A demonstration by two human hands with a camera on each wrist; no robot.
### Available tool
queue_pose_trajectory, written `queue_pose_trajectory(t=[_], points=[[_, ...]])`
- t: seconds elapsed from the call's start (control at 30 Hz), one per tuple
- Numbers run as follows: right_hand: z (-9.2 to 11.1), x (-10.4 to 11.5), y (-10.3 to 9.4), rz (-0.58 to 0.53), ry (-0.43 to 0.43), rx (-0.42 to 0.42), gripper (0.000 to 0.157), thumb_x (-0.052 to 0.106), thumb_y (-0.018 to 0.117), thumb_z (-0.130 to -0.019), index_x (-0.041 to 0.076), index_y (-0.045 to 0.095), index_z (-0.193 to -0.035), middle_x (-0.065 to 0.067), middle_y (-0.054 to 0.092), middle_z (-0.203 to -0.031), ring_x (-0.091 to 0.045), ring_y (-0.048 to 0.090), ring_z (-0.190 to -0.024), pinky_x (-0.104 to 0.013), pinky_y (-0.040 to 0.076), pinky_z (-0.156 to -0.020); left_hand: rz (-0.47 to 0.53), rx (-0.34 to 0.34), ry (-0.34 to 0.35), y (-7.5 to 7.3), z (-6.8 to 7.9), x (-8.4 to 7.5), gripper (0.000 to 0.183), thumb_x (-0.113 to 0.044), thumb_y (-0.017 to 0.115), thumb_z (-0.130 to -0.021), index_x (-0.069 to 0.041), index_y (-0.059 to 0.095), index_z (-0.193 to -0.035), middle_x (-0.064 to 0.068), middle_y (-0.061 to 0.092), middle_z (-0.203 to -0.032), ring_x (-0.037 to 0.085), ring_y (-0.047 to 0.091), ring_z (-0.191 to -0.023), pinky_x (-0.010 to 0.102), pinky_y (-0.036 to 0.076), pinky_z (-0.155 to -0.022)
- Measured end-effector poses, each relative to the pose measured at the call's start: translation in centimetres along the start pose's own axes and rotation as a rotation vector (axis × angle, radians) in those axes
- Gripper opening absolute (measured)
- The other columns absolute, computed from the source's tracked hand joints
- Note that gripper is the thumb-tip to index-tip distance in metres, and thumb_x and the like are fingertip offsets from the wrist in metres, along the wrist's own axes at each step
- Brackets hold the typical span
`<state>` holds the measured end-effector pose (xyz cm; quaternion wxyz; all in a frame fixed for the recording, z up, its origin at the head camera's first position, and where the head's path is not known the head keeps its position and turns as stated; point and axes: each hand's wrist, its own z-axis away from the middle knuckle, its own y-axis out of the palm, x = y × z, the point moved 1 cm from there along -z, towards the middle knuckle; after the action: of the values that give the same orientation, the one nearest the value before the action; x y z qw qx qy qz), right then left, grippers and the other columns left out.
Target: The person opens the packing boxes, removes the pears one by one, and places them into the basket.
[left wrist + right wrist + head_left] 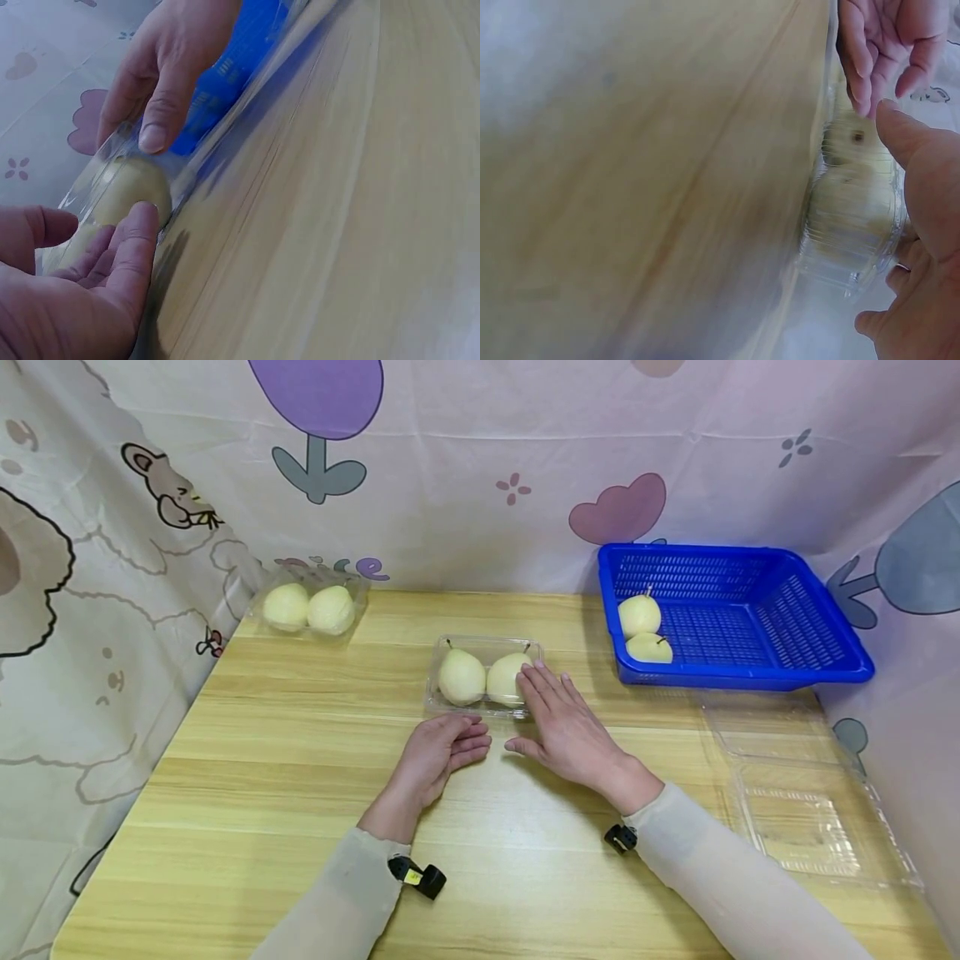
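A clear plastic clamshell box (485,711) with two pale yellow pears, a left pear (461,677) and a right pear (505,680), sits mid-table in the head view. My right hand (566,727) lies at its right end, fingers extended over that corner. By the front edge is my left hand (442,752), fingers loosely bent with nothing between them; whether it touches the box is hard to tell. In the left wrist view a pear (135,191) shows through the plastic between both hands. The right wrist view shows the box (851,217) beside the right hand (930,225), somewhat blurred.
Another clear box (358,602) with two pears stands at the table's back left. At the back right, a blue basket (738,672) holds two pears (640,614). In front of it lie open, clear plastic containers (806,831). Patterned cloth (465,485) hangs behind the wooden table (300,793).
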<state>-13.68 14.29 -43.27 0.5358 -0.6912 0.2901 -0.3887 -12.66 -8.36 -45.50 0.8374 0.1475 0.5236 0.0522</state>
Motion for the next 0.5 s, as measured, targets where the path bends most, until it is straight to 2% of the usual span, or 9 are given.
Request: queue_pose_trajectory(t=[0.27, 0.5], points=[[0.0, 0.0, 0.1, 0.014, -0.022, -0.004, 0.100, 0.059, 0.066, -0.100, 0.001, 0.020, -0.167, -0.019, 0.018, -0.175, -0.033, 0.009, -0.165, -0.054, 0.011, -0.134, 0.087, 0.036, -0.018, 1.2, -0.8, 0.5, 0.034, -0.012, 0.053, -0.110, 0.012, 0.062, -0.132, 0.020, 0.073, -0.117, 0.017, 0.077, -0.091, 0.030, 0.065, -0.085], [0.1, 0.0, 0.0, 0.029, -0.026, 0.001, 0.097, 0.056, 0.065, -0.101, 0.000, 0.021, -0.167, -0.018, 0.020, -0.175, -0.032, 0.009, -0.165, -0.054, 0.011, -0.134, 0.101, 0.064, -0.024, 2.2, -1.1, 0.8, 0.032, -0.013, 0.057, -0.109, 0.011, 0.064, -0.129, 0.020, 0.074, -0.115, 0.018, 0.078, -0.089, 0.033, 0.065, -0.088]])
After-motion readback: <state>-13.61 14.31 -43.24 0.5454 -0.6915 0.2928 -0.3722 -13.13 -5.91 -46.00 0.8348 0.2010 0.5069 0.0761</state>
